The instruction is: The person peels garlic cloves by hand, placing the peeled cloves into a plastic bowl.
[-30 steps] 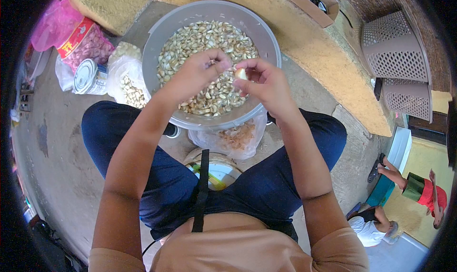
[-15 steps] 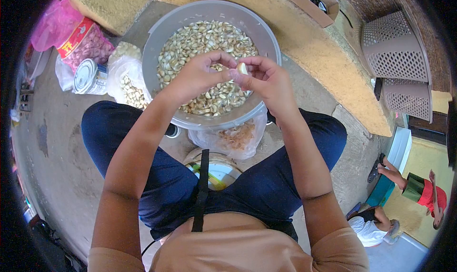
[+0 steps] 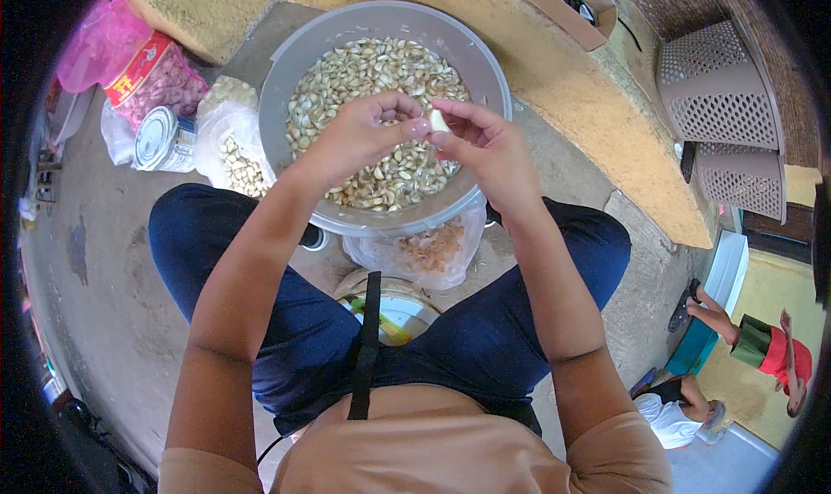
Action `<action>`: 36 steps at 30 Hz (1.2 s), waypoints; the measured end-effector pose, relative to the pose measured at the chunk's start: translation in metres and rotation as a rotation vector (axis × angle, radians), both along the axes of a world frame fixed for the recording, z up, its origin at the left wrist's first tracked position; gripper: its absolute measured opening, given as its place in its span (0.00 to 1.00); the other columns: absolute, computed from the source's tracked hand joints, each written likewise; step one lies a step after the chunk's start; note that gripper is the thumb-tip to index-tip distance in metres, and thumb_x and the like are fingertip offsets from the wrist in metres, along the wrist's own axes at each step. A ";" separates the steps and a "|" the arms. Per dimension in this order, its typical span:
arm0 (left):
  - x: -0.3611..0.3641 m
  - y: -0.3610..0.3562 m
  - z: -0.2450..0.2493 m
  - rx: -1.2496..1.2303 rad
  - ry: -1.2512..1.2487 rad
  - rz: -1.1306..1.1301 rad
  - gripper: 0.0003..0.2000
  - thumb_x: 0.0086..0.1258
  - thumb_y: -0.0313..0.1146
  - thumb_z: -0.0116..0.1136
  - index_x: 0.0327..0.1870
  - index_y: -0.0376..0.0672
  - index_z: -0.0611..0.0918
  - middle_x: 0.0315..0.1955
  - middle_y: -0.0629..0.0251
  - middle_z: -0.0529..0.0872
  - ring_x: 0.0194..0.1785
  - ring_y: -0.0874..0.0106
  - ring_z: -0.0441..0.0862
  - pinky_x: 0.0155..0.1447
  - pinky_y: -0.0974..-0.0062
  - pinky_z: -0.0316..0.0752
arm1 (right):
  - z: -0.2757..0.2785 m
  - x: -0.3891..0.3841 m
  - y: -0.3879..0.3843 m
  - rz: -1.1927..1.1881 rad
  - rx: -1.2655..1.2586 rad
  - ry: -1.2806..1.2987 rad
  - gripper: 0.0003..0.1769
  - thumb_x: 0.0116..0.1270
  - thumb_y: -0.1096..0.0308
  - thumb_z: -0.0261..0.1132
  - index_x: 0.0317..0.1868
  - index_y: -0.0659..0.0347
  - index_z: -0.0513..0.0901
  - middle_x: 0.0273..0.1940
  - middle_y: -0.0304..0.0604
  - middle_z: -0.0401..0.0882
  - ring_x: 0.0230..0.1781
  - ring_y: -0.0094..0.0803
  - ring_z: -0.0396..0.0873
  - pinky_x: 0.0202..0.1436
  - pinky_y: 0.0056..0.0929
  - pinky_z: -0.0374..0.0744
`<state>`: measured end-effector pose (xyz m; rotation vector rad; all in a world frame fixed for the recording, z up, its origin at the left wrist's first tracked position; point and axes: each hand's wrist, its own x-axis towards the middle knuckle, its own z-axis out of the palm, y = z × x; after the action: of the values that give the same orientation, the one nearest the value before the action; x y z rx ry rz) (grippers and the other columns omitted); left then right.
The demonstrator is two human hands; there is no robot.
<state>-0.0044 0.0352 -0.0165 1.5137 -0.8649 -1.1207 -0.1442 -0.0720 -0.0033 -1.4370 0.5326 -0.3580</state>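
Above a wide grey tub, my right hand pinches a pale garlic clove between thumb and fingers. Just left of it is my left hand, thumb and fingertips pressed together close against the clove; whatever lies between them is too small to make out. Many garlic cloves in brownish skins fill the tub, seemingly in water. Both wrists hang over its near half and hide some of the cloves.
Under the tub's near rim lies a plastic bag of brown peelings. To the left are a bag of pale cloves, a can and a pink net sack. Perforated baskets stand right; two people are farther off.
My left fingertips have drawn slightly left, away from the clove. The clove has shifted a little in my right fingers, and more of its pale side shows.
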 end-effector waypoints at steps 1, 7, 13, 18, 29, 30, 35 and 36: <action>-0.001 -0.001 -0.003 -0.013 0.006 0.007 0.12 0.60 0.39 0.57 0.38 0.42 0.76 0.23 0.76 0.73 0.19 0.88 0.62 0.20 0.89 0.54 | -0.002 0.000 0.001 -0.015 -0.157 0.031 0.17 0.53 0.73 0.65 0.45 0.66 0.76 0.38 0.44 0.77 0.35 0.26 0.77 0.37 0.23 0.78; -0.002 -0.003 -0.007 0.022 0.077 0.056 0.12 0.59 0.39 0.58 0.37 0.41 0.75 0.21 0.76 0.71 0.18 0.88 0.62 0.19 0.89 0.52 | -0.012 0.000 0.001 -0.062 -0.342 0.053 0.13 0.52 0.71 0.65 0.39 0.65 0.78 0.33 0.45 0.78 0.34 0.28 0.78 0.36 0.23 0.78; -0.002 -0.001 -0.001 0.013 0.025 0.068 0.11 0.58 0.35 0.59 0.37 0.38 0.78 0.24 0.72 0.77 0.26 0.85 0.70 0.28 0.87 0.64 | -0.004 -0.003 -0.001 -0.060 -0.547 0.081 0.08 0.54 0.71 0.63 0.33 0.66 0.79 0.31 0.45 0.78 0.31 0.29 0.78 0.31 0.22 0.77; -0.006 -0.003 -0.007 -0.073 -0.001 0.077 0.12 0.58 0.35 0.58 0.39 0.36 0.78 0.24 0.72 0.77 0.26 0.85 0.70 0.28 0.87 0.64 | -0.006 -0.001 0.002 -0.094 -0.491 0.095 0.07 0.58 0.70 0.60 0.32 0.68 0.77 0.29 0.45 0.78 0.27 0.25 0.77 0.27 0.21 0.76; -0.008 -0.004 -0.007 0.011 0.285 0.060 0.13 0.60 0.37 0.57 0.42 0.39 0.76 0.16 0.77 0.69 0.16 0.87 0.59 0.19 0.88 0.51 | -0.017 0.002 0.004 -0.141 -0.422 0.095 0.08 0.59 0.70 0.58 0.32 0.68 0.75 0.28 0.47 0.77 0.24 0.28 0.76 0.25 0.26 0.75; -0.009 -0.005 -0.008 0.031 0.251 0.067 0.14 0.60 0.38 0.56 0.42 0.40 0.75 0.18 0.78 0.69 0.16 0.88 0.58 0.19 0.89 0.50 | -0.017 0.002 0.004 -0.136 -0.491 0.086 0.08 0.59 0.70 0.58 0.32 0.68 0.75 0.28 0.48 0.77 0.24 0.29 0.76 0.25 0.26 0.75; -0.006 -0.005 -0.012 0.060 0.187 0.065 0.14 0.61 0.38 0.56 0.43 0.40 0.77 0.16 0.80 0.68 0.15 0.88 0.56 0.18 0.88 0.48 | -0.021 0.003 0.004 -0.162 -0.609 0.047 0.07 0.58 0.71 0.58 0.30 0.69 0.75 0.26 0.48 0.77 0.24 0.34 0.77 0.26 0.27 0.76; -0.007 -0.005 -0.008 0.064 0.170 0.060 0.14 0.61 0.38 0.56 0.43 0.39 0.77 0.15 0.80 0.67 0.15 0.88 0.56 0.18 0.88 0.48 | -0.022 0.003 0.004 -0.167 -0.578 0.072 0.07 0.59 0.71 0.58 0.31 0.69 0.74 0.26 0.48 0.77 0.24 0.32 0.77 0.26 0.27 0.76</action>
<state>-0.0115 0.0303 -0.0248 1.4624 -0.6694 -1.2237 -0.1412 -0.0682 -0.0248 -1.9723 0.6404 -0.6308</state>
